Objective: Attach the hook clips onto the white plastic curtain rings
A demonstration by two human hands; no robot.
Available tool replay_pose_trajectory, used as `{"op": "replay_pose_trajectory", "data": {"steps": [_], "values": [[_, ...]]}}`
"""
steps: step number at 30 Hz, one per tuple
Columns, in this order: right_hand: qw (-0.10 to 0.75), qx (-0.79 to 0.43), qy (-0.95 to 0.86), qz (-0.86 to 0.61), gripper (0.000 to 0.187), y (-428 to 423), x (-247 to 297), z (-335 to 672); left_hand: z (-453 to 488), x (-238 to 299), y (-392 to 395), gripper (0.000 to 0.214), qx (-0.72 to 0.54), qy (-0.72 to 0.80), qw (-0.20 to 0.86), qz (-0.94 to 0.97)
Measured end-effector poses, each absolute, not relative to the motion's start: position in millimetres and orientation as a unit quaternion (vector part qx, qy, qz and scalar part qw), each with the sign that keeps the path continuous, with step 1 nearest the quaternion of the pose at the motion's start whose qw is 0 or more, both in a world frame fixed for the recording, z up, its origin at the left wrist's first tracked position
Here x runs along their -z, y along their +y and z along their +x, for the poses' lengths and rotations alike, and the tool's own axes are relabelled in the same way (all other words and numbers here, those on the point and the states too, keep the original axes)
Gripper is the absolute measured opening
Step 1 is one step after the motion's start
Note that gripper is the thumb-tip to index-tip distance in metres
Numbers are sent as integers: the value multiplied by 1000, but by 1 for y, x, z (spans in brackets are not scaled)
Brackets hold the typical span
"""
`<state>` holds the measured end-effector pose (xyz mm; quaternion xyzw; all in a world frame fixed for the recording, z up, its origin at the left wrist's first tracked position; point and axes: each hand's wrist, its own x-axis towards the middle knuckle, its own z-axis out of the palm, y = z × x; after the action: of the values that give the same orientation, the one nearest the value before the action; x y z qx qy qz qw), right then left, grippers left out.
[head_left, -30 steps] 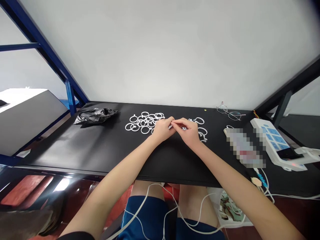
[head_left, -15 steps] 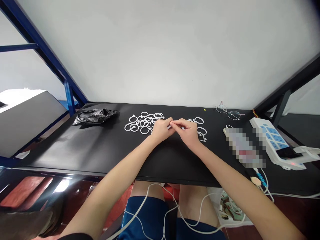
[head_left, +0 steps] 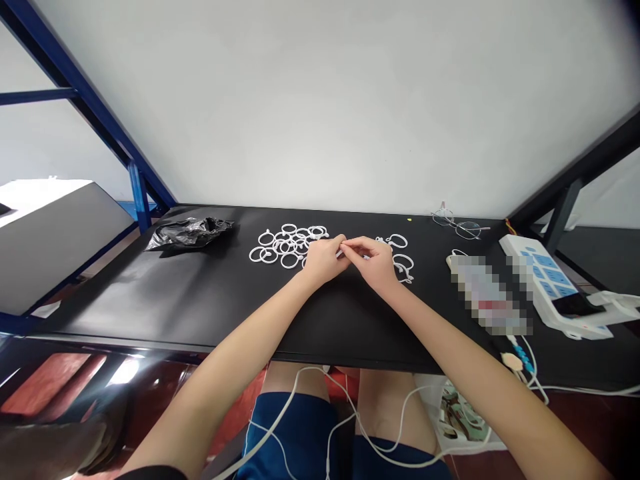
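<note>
My left hand (head_left: 326, 259) and my right hand (head_left: 374, 262) meet over the middle of the black table, fingertips pinched together. Between them a sliver of a white ring (head_left: 339, 253) shows; the fingers cover most of it. Just left of my left hand lies a pile of white plastic rings (head_left: 289, 261) with small eyelets, which look like curtain rings. A smaller group of white rings (head_left: 403, 261) lies beside my right hand, partly hidden behind it.
A crumpled black plastic bag (head_left: 190, 233) lies at the left of the black table (head_left: 200, 300). Eyeglasses (head_left: 467, 231) rest at the back right. Closer in are a blurred-out phone (head_left: 487, 300), a white power strip (head_left: 550, 273) and white cables (head_left: 575, 391). A blue metal frame (head_left: 100, 110) rises at left.
Almost nothing differs. Both hands stay together in the same place, with only a very slight shift of the right hand.
</note>
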<state>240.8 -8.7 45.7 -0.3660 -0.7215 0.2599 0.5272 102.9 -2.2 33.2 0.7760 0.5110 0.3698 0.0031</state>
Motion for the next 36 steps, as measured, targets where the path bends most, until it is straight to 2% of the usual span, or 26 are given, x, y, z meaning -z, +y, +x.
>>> {"op": "replay_pose_trajectory", "data": {"steps": [5,11,18,22,24,28,32,36], "values": [[509,-268,-723,-384,12,-5,-43,241,105,-33,-2,13,-325,543,-14,774],[502,-243,-732,-392,13,-6,-44,241,104,-34,2,13,-343,505,-24,792],[500,-140,-738,-430,19,11,-43,256,100,-28,7,23,-328,509,-25,795],[407,-41,-755,-511,39,31,-32,272,99,-22,9,23,-288,519,-24,804],[340,-29,-753,-562,43,38,-25,278,99,-22,9,22,-281,521,-27,805],[272,-48,-766,-581,34,44,-16,284,99,-22,9,20,-282,524,-24,804],[283,-48,-779,-558,23,45,-14,285,98,-22,8,21,-286,527,-12,800],[295,-55,-783,-545,21,47,-13,285,99,-22,8,22,-288,529,-4,798]]}}
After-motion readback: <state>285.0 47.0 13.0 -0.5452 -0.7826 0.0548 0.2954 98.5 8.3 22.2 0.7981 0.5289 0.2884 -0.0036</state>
